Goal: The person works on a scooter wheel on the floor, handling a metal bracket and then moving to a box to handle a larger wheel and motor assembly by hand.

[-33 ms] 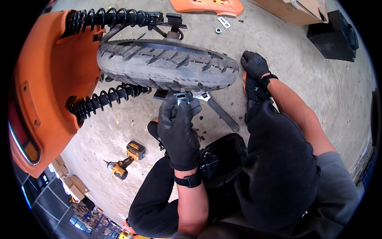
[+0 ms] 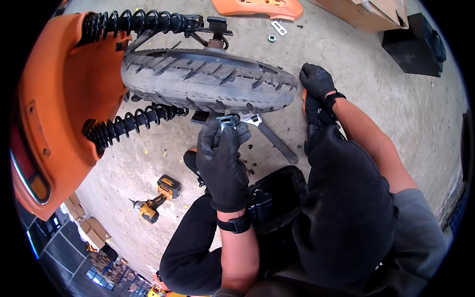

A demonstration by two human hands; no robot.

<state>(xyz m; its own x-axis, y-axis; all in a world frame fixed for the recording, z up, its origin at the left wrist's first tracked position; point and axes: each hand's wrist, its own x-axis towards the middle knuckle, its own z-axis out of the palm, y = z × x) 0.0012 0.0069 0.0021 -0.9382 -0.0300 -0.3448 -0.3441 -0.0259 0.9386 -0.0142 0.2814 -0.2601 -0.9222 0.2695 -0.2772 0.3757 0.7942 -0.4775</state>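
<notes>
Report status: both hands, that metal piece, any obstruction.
Left hand pinching slotted metal bracket. Right hand fisted beside tire. Adjustable wrench near bracket, possible obstruction.

Left hand (image 2: 221, 161) partly covers metal bracket (image 2: 229, 123). Upper edge crops orange panel (image 2: 260, 8), cardboard box (image 2: 366, 14). Dark bits (image 2: 251, 172) too small to identify.

Bright, diffuse light falls across the concrete floor (image 2: 356, 119), leaving soft shadows; the metal plate (image 2: 227, 122) glints. Dark clothing (image 2: 346, 208) toward four o'clock loses detail. Nearby things look sharp; fisheye distortion curves the outskirts, and black fills the corners.
</notes>
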